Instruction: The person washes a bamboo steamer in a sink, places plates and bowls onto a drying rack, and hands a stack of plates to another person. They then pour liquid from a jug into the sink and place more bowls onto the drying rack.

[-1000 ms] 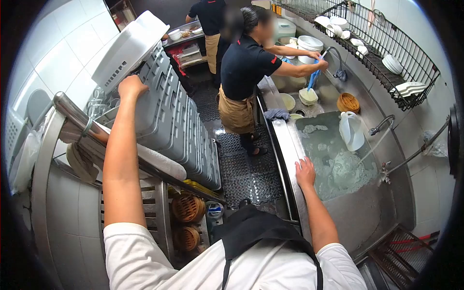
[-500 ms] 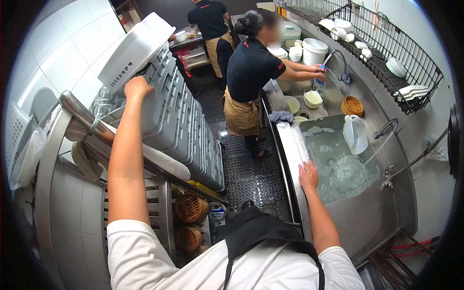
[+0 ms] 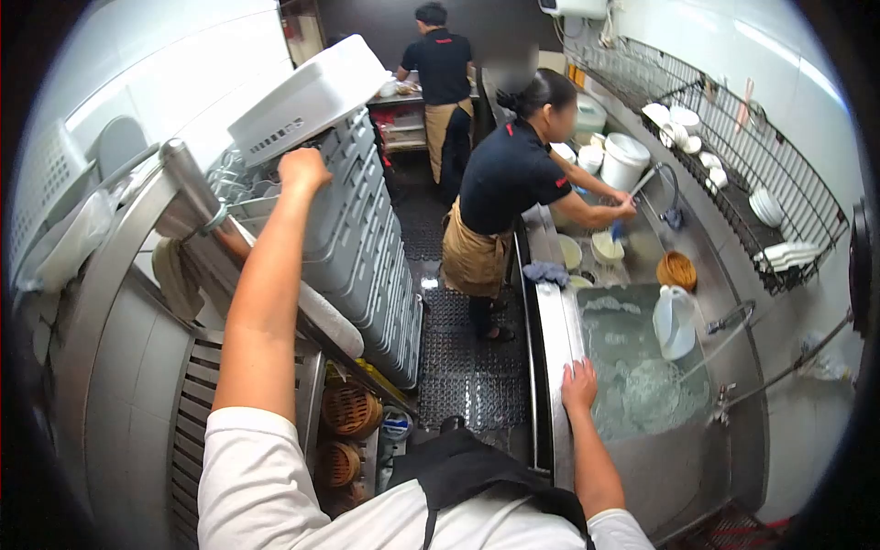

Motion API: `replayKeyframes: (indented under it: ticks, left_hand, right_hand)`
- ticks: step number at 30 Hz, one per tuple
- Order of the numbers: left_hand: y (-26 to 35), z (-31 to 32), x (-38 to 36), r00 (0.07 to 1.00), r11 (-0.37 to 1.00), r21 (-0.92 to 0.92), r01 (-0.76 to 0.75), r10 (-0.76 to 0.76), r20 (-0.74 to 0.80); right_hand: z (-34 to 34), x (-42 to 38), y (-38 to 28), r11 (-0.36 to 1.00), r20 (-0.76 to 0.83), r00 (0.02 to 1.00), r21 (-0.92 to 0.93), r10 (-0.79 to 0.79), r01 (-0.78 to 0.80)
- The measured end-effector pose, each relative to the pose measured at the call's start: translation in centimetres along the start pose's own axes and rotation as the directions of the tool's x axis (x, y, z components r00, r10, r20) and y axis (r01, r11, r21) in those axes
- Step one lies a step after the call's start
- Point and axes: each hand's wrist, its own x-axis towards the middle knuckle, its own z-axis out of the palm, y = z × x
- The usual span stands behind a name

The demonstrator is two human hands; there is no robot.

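Observation:
My left hand (image 3: 305, 170) is closed over the rim of the top grey plastic crate (image 3: 323, 225) in a tall stack. A white plastic basket (image 3: 312, 96) lies tilted on that stack, just above my knuckles. Glassware (image 3: 240, 176) shows inside the crate, to the left of my hand. My right hand (image 3: 578, 383) rests on the metal edge of the sink (image 3: 559, 335), its fingers stretched out and holding nothing. Beside it, water runs from a tap into the sink's cloudy water (image 3: 632, 353), where a translucent plastic jug (image 3: 676, 323) floats.
A co-worker (image 3: 504, 183) washes a bowl (image 3: 607, 247) at the far basin; another person (image 3: 442, 92) stands at the back counter. Bamboo steamers (image 3: 350, 410) sit low on my left. A wire rack (image 3: 733, 165) with dishes hangs right. A rubber mat (image 3: 467, 367) covers the aisle floor.
My view has shifted, and things appear lower and further right. Both my hands keep their places on the crate and the sink edge. The co-worker's hands have moved down toward the bowl.

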Motion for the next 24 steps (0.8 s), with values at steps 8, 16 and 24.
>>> replayKeyframes:
  ticks: [8, 16, 24]
  left_hand:
    - [-0.1, 0.0, -0.1, 0.999, 0.999, -0.030, 0.026, -0.025, 0.035]
    - [0.0, 0.6, 0.4, 1.000, 1.000, -0.021, 0.012, -0.012, -0.001]
    - [-0.1, -0.2, -0.3, 0.999, 0.999, -0.016, -0.037, 0.036, -0.028]
  right_hand:
    - [0.3, -0.3, 0.1, 1.000, 0.013, 1.000, -0.016, -0.005, 0.005]
    - [0.8, -0.4, 0.7, 1.000, 0.002, 1.000, -0.022, -0.003, 0.003]
    - [-0.2, -0.3, 0.1, 1.000, 0.004, 1.000, 0.014, 0.012, -0.012]
